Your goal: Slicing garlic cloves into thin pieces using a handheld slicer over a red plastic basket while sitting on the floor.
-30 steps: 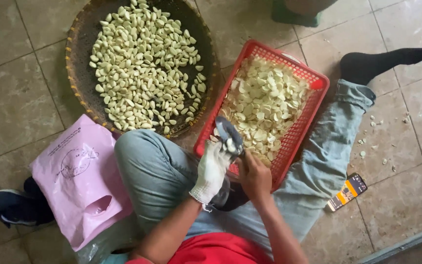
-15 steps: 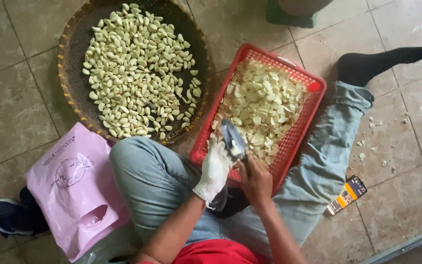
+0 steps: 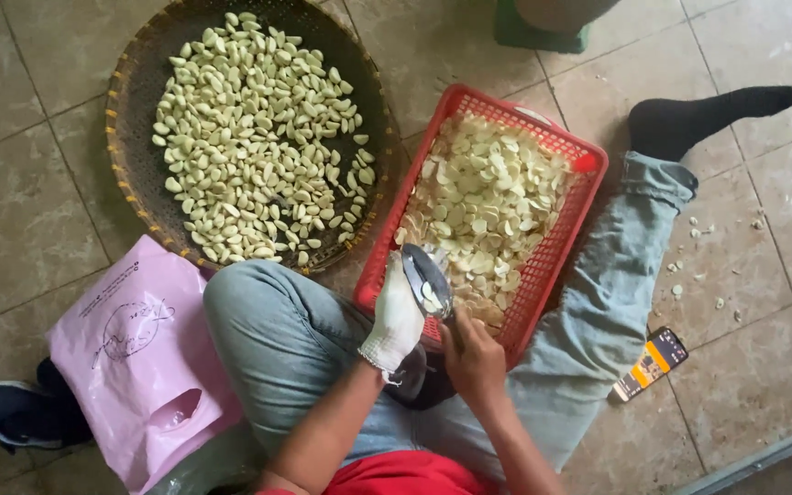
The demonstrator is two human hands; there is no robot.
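I sit on a tiled floor with my legs spread. My left hand (image 3: 399,316), in a white glove, holds a garlic clove against a knife blade (image 3: 426,280). My bare right hand (image 3: 472,356) grips the knife's handle just below. Both hands hover over the near corner of a red plastic basket (image 3: 588,174) that holds a heap of pale sliced garlic (image 3: 492,206). To its left, a round woven tray (image 3: 135,174) carries a spread of whole peeled garlic cloves (image 3: 254,137).
A pink plastic bag (image 3: 135,353) lies by my left knee, with a dark shoe (image 3: 11,417) beside it. A phone (image 3: 650,363) lies on the tiles near my right leg. Garlic scraps (image 3: 698,275) dot the floor. A green object (image 3: 543,32) stands at the top.
The knife blade has swung slightly left over the basket's near edge, and my hands have stayed together. The view has shifted a little.
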